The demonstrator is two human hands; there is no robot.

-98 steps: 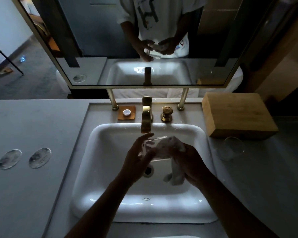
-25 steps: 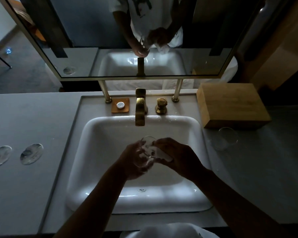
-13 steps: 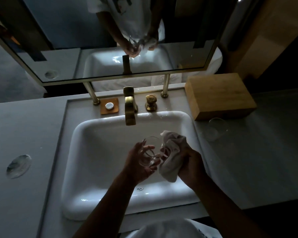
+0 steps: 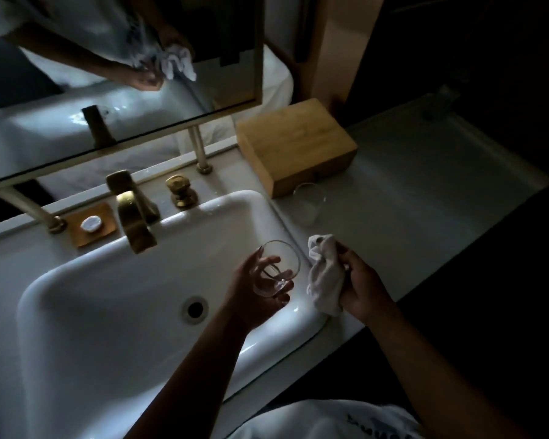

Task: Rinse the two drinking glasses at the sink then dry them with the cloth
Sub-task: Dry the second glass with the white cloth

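One countertop [image 4: 409, 191], pale, smooth and flat, ran across the dim room, and set into it was one sink [image 4: 86, 312], a white glossy basin, rectangular with rounded corners and a round drain. Above it hung one mirror [image 4: 76, 99] in a thin metal frame on two brass-coloured posts. One wooden box [image 4: 295, 144], a plain rectangular block, sat on the counter right of the sink. One brass-coloured faucet [image 4: 133, 217] with a squared spout stood at the basin's back edge, one knob [image 4: 179, 191] beside it.

Two drinking glasses were in view, both clear and round. The left hand [image 4: 254, 289] had its fingers curled round one glass [image 4: 276, 267], tilted over the right side of the basin. The second glass [image 4: 309, 201] stood on the counter, just in front of the box. The right hand [image 4: 362, 289] gripped one cloth [image 4: 325, 277], white, soft and crumpled, just beside the held glass, over the sink's right rim.
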